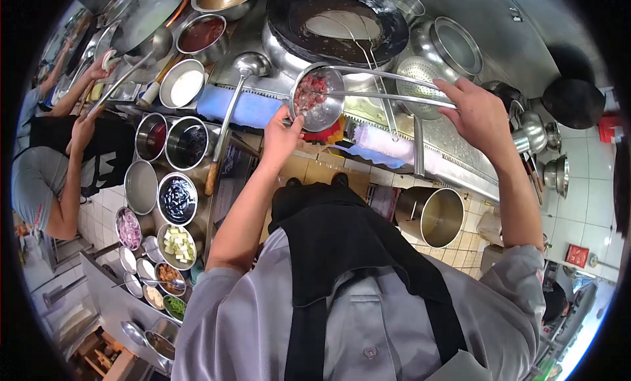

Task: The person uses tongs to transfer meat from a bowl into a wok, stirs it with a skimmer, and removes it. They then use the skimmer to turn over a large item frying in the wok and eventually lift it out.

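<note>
My left hand point(282, 136) grips the rim of a small metal bowl point(332, 112), tilted in front of the stove. Raw reddish chopped meat point(309, 95) lies inside it. My right hand point(478, 113) is closed round a pair of long metal tongs point(394, 97). Their arms stretch left to the bowl, and the lower tip touches the meat. Just beyond the bowl sits a large dark wok point(289, 20) with a pale patch in it, perhaps liquid or a reflection. A long-handled wire tool point(386, 108) leans out over the wok's near edge.
A ladle point(227, 118) lies left of my left arm. Metal pans of sauces and chopped vegetables point(177, 245) line the left counter. At far left a co-worker's hand point(82, 131) holds a long handle. A perforated strainer point(420, 75) and a tall pot point(442, 217) are to the right.
</note>
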A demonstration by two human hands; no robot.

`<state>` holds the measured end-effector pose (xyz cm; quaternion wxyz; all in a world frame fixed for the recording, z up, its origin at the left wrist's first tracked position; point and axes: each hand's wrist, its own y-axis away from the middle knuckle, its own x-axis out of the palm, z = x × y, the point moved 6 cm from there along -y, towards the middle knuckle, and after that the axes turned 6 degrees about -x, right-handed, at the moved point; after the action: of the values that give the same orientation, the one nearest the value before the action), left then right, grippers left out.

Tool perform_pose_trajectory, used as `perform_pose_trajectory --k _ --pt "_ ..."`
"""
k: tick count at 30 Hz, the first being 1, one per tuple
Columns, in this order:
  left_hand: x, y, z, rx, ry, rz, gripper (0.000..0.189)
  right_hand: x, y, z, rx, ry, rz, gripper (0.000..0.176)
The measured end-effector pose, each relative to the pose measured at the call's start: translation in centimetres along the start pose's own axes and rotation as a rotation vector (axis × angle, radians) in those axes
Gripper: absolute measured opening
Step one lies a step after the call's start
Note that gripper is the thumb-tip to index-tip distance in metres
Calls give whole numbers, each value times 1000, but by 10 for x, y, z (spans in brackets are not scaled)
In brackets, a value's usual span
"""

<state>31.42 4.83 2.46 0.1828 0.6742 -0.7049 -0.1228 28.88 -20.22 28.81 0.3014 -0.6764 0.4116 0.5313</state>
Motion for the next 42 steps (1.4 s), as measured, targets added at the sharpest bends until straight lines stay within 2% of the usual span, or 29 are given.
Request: perform_pose_trajectory --k 2,5,7,10,16,20,22,24,25,27,29,31,33,35,37,39,40,42 --pt "-6 1 -13 209 -97 -25 5 6 -11 5 -19 10 -4 30" --pt "-27 -5 -6 132 91 -78 5 -8 -15 9 -62 7 -10 28" --pt "-40 -6 -8 137 133 -88 8 -29 -13 8 -52 -29 -28 27" --pt "-46 1 -19 62 404 -64 10 -61 -8 -3 12 -143 -92 31" --pt "-51 1 -36 45 544 -67 11 -80 -30 -47 128 -241 -192 33" --pt "-58 4 -30 30 575 -93 13 -22 -96 -90 227 -108 -159 32" --pt "-62 12 -27 20 594 -132 12 23 -137 -109 363 -115 -62 33" --pt "-66 20 -26 30 596 -142 12 56 -170 -111 351 -98 82 33" --pt "-69 24 -25 32 598 -148 12 78 -186 -119 343 -98 75 33" --pt "-76 33 -24 39 587 -142 12 117 -204 -140 437 -75 165 33" --pt "-85 39 -18 11 594 -159 12 78 -189 -118 437 -39 163 35" --pt "-95 45 -13 22 639 -188 11 51 -177 -119 446 -113 6 33" --pt "-102 50 -7 26 677 -216 11 21 -162 -119 415 -54 -97 32" --pt "-110 55 -8 36 670 -221 11 -16 -141 -108 312 -8 -239 33" --pt "-119 53 -4 51 627 -216 10 -50 -117 -84 294 -95 -258 32" --pt "-126 50 -4 93 588 -239 9 -78 -96 -49 147 -234 -251 30" --pt "-128 49 -6 91 583 -242 9 -86 -87 -36 148 -240 -251 30" --pt "-127 48 -14 126 494 -252 7 -100 -73 5 -87 -163 -240 31"
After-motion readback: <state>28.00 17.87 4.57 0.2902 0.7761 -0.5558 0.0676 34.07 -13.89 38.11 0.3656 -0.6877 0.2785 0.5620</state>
